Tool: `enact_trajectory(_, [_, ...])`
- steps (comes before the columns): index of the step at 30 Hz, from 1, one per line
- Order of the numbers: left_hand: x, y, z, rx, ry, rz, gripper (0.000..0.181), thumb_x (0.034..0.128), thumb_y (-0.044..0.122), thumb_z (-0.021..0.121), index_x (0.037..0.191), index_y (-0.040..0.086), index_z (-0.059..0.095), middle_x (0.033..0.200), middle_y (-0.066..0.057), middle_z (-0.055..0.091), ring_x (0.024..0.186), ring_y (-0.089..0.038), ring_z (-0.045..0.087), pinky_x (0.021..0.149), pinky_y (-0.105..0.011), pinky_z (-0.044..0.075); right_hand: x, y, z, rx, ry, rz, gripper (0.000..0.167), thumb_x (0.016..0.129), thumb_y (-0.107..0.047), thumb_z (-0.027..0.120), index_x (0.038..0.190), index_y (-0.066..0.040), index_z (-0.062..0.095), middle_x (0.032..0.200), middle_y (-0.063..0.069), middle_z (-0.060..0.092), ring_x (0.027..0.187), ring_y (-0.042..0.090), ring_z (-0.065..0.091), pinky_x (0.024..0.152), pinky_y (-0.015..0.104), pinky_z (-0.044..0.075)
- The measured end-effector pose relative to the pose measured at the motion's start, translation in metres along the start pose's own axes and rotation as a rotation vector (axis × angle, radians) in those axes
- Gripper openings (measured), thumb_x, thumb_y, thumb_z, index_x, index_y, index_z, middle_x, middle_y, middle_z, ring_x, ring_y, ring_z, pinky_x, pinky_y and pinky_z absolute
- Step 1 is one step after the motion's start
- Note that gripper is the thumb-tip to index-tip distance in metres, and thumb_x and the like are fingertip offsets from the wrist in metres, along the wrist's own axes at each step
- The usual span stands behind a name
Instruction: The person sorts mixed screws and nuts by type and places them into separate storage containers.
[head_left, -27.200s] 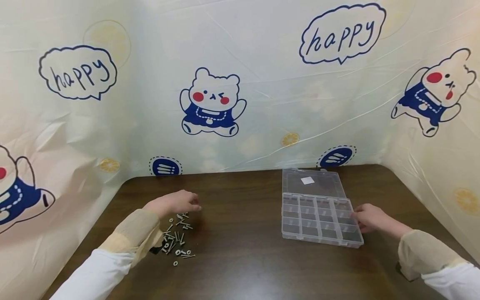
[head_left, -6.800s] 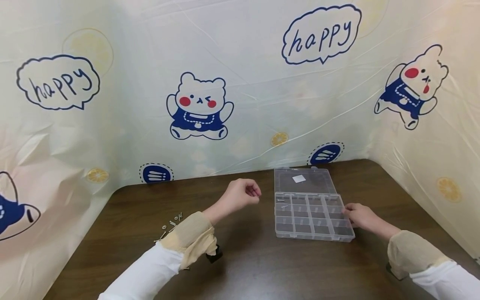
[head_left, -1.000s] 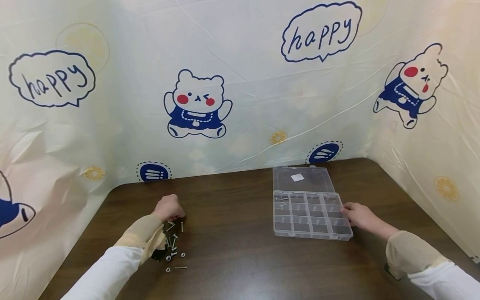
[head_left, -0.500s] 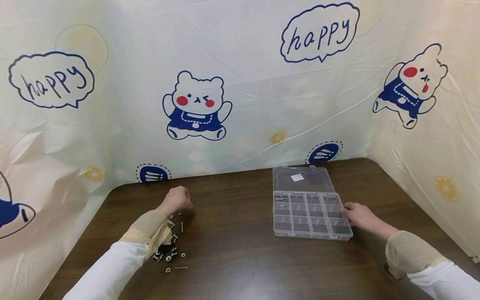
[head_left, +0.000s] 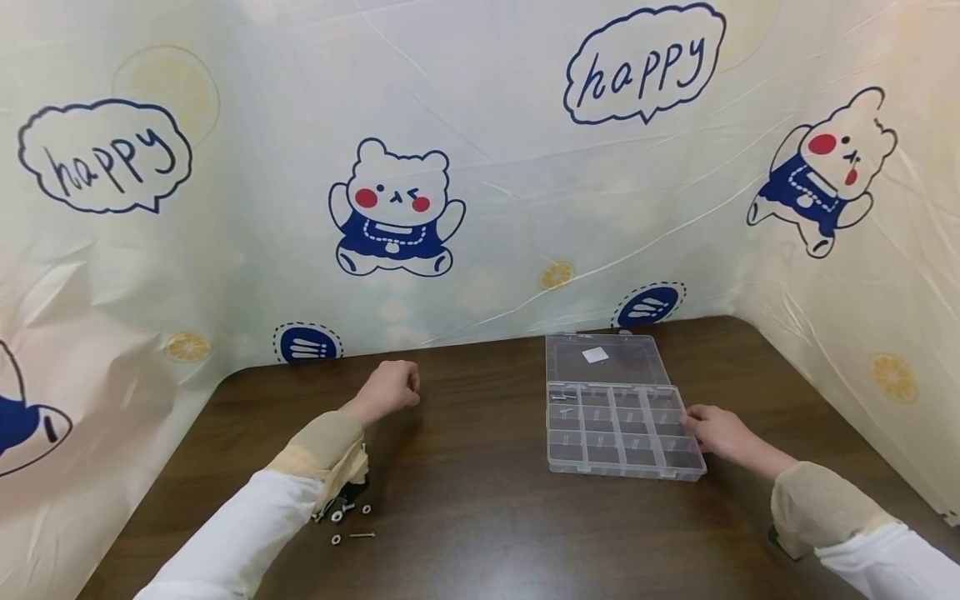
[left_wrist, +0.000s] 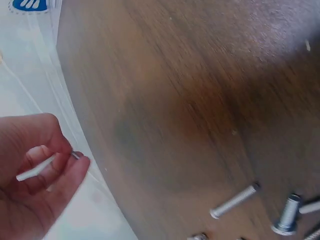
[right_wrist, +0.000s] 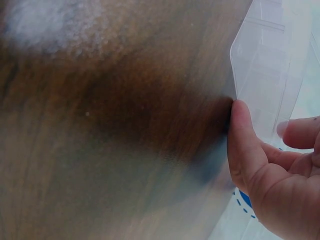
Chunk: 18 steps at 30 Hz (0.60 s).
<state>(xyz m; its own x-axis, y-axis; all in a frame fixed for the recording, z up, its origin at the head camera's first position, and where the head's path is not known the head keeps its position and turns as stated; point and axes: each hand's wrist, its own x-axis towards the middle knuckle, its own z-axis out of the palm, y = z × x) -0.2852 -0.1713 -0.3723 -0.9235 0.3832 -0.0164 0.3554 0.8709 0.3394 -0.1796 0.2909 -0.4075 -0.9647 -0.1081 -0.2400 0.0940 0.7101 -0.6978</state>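
My left hand (head_left: pixel 386 390) is above the table, right of the loose hardware, with thumb and fingers pinching a small metal screw (left_wrist: pixel 76 155); most of it is hidden by the fingers. Below it, loose screws (left_wrist: pixel 235 201) lie on the wood in the left wrist view. My right hand (head_left: pixel 718 432) holds the right side of a clear plastic compartment box (head_left: pixel 626 476), thumb at its edge. The box's lid (head_left: pixel 611 367) is folded back flat. Screws (head_left: pixel 562 398) lie in its back left compartment.
Several nuts and screws (head_left: pixel 337 515) are scattered at the left of the brown table (head_left: pixel 465 517), partly behind the left wrist. A white square (head_left: pixel 596 355) shows on the lid. Patterned curtain (head_left: pixel 495 208) surrounds the table at the back and sides.
Over the last second my left hand has risen from the hardware and moved right with the screw. My right hand stays at the box. Screws have appeared in the box since the earliest frame.
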Motion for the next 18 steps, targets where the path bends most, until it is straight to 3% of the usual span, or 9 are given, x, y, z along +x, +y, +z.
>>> enact_trajectory(3, [0.006, 0.007, 0.005, 0.032, -0.018, 0.082, 0.008, 0.0710, -0.001, 0.063, 0.075, 0.003, 0.057, 0.067, -0.002, 0.052, 0.061, -0.016, 0.046, 0.056, -0.029, 0.040, 0.002, 0.004, 0.001, -0.007, 0.008, -0.001, 0.036, 0.094, -0.007, 0.036, 0.110, 0.024, 0.041, 0.105, 0.038, 0.048, 0.088, 0.036, 0.058, 0.070, 0.039, 0.051])
enact_trajectory(8, [0.015, 0.021, 0.011, 0.061, -0.047, 0.160, 0.008, 0.0712, -0.002, 0.062, 0.077, 0.003, 0.059, 0.069, -0.001, 0.052, 0.062, -0.015, 0.046, 0.057, -0.028, 0.040, 0.004, 0.007, 0.001, -0.004, 0.012, -0.004, 0.038, 0.094, -0.010, 0.037, 0.111, 0.024, 0.042, 0.106, 0.039, 0.048, 0.088, 0.036, 0.059, 0.069, 0.039, 0.051])
enact_trajectory(14, [0.025, 0.041, 0.017, 0.062, -0.067, 0.215, 0.008, 0.0723, -0.002, 0.062, 0.079, 0.003, 0.061, 0.068, 0.001, 0.052, 0.062, -0.014, 0.046, 0.058, -0.028, 0.040, 0.009, 0.021, 0.000, 0.027, -0.001, -0.056, 0.045, 0.094, -0.020, 0.041, 0.109, 0.022, 0.043, 0.102, 0.036, 0.050, 0.083, 0.030, 0.060, 0.067, 0.038, 0.052])
enact_trajectory(18, [0.030, 0.054, 0.020, 0.064, -0.080, 0.239, 0.009, 0.0731, -0.003, 0.061, 0.080, 0.003, 0.062, 0.068, 0.002, 0.052, 0.062, -0.014, 0.046, 0.058, -0.027, 0.040, 0.008, 0.017, 0.000, 0.021, -0.002, -0.051, 0.042, 0.095, -0.017, 0.039, 0.109, 0.023, 0.043, 0.101, 0.036, 0.050, 0.084, 0.032, 0.060, 0.067, 0.038, 0.052])
